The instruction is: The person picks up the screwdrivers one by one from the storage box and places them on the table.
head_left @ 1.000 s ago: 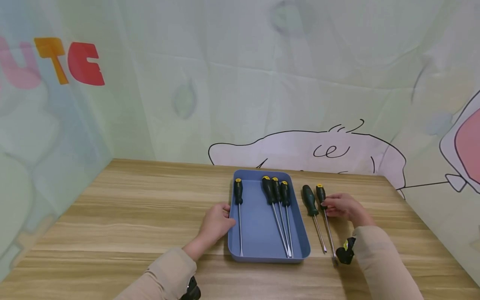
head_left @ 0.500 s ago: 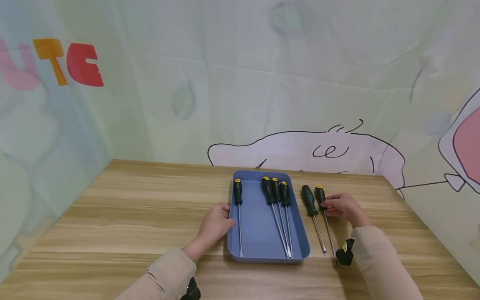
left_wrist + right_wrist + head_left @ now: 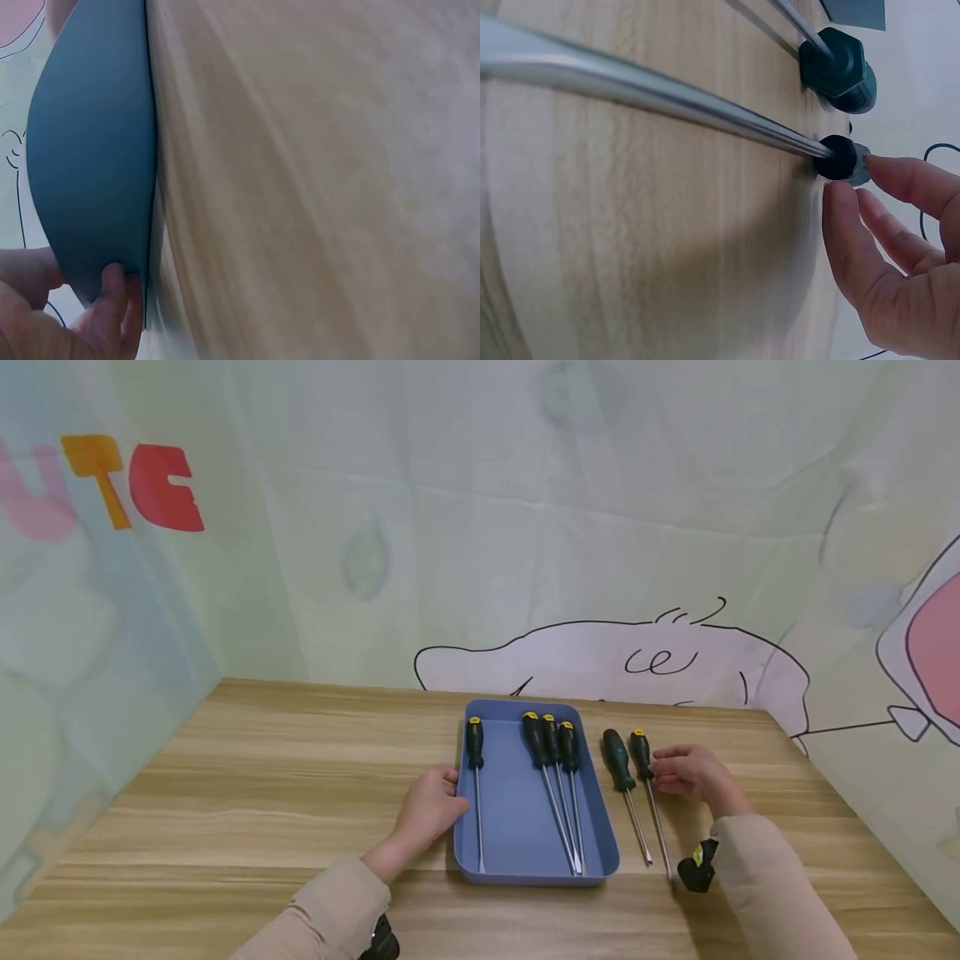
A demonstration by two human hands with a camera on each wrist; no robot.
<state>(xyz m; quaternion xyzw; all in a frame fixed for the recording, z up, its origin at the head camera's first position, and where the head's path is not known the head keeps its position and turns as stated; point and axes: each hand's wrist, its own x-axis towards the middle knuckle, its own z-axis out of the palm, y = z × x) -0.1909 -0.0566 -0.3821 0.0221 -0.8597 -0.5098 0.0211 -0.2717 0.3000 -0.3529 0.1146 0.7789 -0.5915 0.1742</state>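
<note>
My left hand [image 3: 431,810] grips the left side of a blue tray [image 3: 510,852], thumb at the rim. In the left wrist view, its fingers [image 3: 112,300] lie against the tray's outer wall. A screwdriver [image 3: 477,743] lies along that side; three more screwdrivers [image 3: 534,739] with yellow-capped black handles lie together at the right side. On the table right of the tray are a dark green screwdriver [image 3: 617,760] and a black-and-yellow screwdriver [image 3: 641,753]. Beside the latter's handle is my right hand [image 3: 690,772], fingertips close to it, thumb and fingers slightly parted.
The wooden table [image 3: 300,768] meets a pale printed cloth wall [image 3: 480,527] behind the tray. A dark wrist device [image 3: 697,866] on the right sleeve hangs near the tip of the outermost screwdriver.
My right hand has eased off the black-and-yellow screwdriver's handle and shifted slightly right. That screwdriver stays on the table. My left hand and the tray look unmoved.
</note>
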